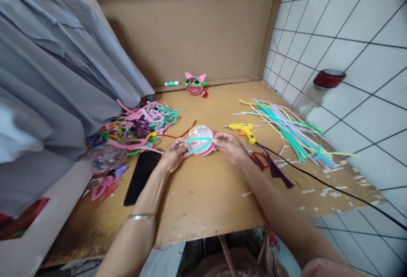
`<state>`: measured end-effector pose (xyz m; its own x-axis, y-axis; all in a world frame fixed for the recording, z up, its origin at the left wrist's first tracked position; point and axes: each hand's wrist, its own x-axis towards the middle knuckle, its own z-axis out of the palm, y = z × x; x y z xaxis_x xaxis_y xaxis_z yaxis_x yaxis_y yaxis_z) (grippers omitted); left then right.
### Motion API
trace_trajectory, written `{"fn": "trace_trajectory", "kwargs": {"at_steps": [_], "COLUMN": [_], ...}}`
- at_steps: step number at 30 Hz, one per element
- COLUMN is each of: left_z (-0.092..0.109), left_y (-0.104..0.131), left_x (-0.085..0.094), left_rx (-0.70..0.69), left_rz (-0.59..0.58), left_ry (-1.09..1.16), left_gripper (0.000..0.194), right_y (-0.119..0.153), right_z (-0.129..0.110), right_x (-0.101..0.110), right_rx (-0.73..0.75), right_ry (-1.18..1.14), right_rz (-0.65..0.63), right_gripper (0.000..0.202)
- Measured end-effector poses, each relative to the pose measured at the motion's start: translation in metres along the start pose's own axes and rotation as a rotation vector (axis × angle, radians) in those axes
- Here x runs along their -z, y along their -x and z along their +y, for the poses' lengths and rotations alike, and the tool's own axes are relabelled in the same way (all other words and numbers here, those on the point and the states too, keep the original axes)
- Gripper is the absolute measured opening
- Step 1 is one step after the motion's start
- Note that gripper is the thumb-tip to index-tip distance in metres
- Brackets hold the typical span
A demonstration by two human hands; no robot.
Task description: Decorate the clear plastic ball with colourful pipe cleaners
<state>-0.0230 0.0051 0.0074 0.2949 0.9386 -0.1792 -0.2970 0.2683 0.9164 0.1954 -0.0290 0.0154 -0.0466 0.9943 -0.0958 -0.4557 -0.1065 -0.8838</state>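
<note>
"Where's the clear ball [199, 140]?"

"Between the two hands. The left hand [174, 155] pinches its left side, fingers nearly closed; the right hand [229, 146] grips the opposite side between thumb and fingers."

"Which way does it point?"

"It's round, so I can't pick out a long axis. Its teal bands run side to side, with pink ones along the lower right."

"And just beyond the right hand?"

"A yellow plastic glue gun [242, 130], long axis sideways, nozzle pointing left. Farther right lie straight, fuzzy pastel stems [289, 128]."

"Left of the left hand?"

"A flat, smooth black phone [141, 178], and beyond it tangled, fuzzy coloured stems [140, 126]."
</note>
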Motion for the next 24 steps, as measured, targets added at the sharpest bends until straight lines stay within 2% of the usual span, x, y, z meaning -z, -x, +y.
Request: {"fn": "trace_trajectory", "kwargs": {"at_steps": [14, 24], "left_z": [0.003, 0.009], "left_y": [-0.001, 0.004], "left_x": [0.002, -0.009], "left_rx": [0.0, 0.044], "left_rz": [0.017, -0.03], "left_ry": [0.062, 0.13], "left_gripper": [0.031, 0.04], "right_y": [-0.001, -0.003], "right_z": [0.004, 0.003], "right_x": [-0.003, 0.002], "right_rx": [-0.016, -0.002], "right_ry": [-0.129, -0.146], "right_rz": [0.011, 0.029], "right_gripper": [0.041, 0.035]}}
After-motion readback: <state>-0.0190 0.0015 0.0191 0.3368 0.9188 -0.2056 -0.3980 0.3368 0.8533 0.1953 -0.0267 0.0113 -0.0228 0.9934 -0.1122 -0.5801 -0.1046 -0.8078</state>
